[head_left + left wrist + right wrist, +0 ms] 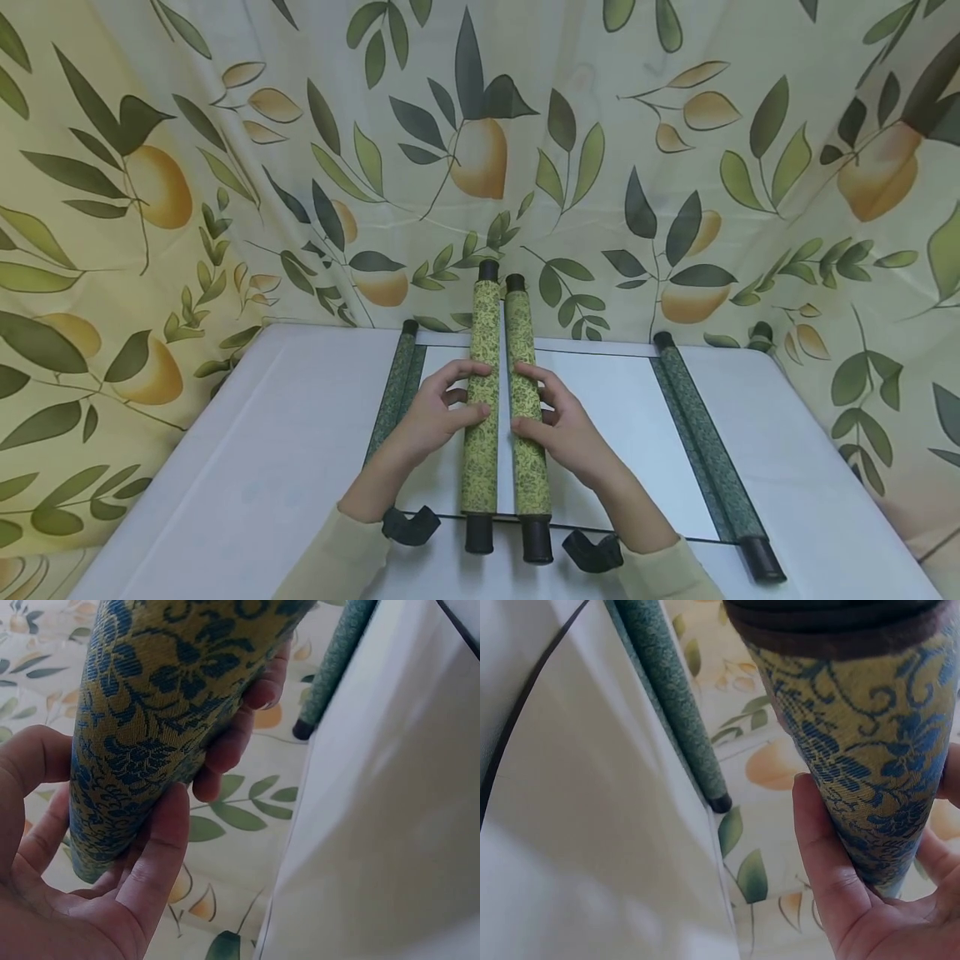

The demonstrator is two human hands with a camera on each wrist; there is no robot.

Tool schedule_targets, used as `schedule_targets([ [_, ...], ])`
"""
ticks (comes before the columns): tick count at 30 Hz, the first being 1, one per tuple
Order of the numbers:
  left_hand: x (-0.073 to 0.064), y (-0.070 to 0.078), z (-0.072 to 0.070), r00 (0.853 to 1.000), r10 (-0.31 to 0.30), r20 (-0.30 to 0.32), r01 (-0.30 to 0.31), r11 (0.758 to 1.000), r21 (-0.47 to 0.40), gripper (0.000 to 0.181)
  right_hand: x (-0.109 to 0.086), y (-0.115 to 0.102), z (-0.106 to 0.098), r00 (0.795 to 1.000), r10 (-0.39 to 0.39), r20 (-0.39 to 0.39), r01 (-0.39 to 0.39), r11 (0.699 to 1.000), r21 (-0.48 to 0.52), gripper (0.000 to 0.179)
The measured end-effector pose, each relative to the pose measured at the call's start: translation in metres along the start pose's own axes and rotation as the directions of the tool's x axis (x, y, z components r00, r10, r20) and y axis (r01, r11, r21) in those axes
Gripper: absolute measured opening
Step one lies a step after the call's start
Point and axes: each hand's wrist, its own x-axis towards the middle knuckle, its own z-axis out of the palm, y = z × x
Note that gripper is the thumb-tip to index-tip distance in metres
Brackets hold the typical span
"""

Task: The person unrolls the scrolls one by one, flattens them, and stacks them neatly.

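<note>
Two rolled scroll ends in yellow brocade with black knobs stand side by side in the head view. My left hand (435, 417) grips the left roll (481, 467), thumb on its near face and fingers higher up. The right roll (531, 479) is held the same way by my right hand (566, 429). A narrow pale gap separates them; whether paper joins them is hard to tell. Blue floral patterning shows on the brocade (142, 742) in the left wrist view and on the roll (870, 750) in the right wrist view. Below lies an unrolled white scroll (622, 417).
The white scroll has a green roller (390, 392) on its left and another green roller (712, 458) on its right, both with dark ends. Underneath is a white-covered table (247, 467). A fruit-and-leaf patterned cloth (480, 217) hangs behind. Dark bands (411, 527) sit by the wrists.
</note>
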Motion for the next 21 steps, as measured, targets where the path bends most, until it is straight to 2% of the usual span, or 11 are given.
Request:
schedule_targets([
  [14, -0.001, 0.0004, -0.0013, 1.0, 0.014, 0.003, -0.014, 1.0, -0.021, 0.047, -0.0009, -0.0025, -0.0004, 1.0, 0.019, -0.008, -0.02, 1.0, -0.007, 0.074],
  [21, -0.0011, 0.0004, -0.0026, 0.999, 0.04, 0.008, -0.04, 0.999, 0.0, 0.046, -0.0012, -0.0031, -0.0008, 1.0, 0.0, -0.024, -0.001, 0.999, -0.042, 0.074],
])
